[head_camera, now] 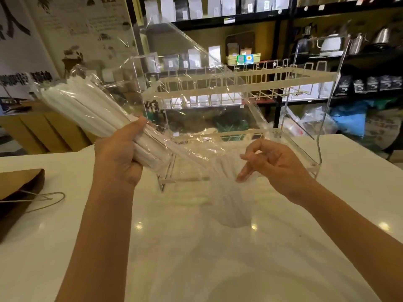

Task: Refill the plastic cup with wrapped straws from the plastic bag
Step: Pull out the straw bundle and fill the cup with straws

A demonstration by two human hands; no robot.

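Two hands: yours, above the table (196,258).
Left hand (118,156): fingers wrapped round straws (87,110) in bag (174,83), pointing to 10 o'clock.
Right hand (272,162): fingers loose, holding nothing, over cup (234,205).

The clear plastic cup (234,205) on the white bench (196,258) is smeared by motion blur, its rim and contents unreadable. The brown paper bag (19,188) is cut off at the left edge. Small print on the pale wall poster (72,25) is illegible.
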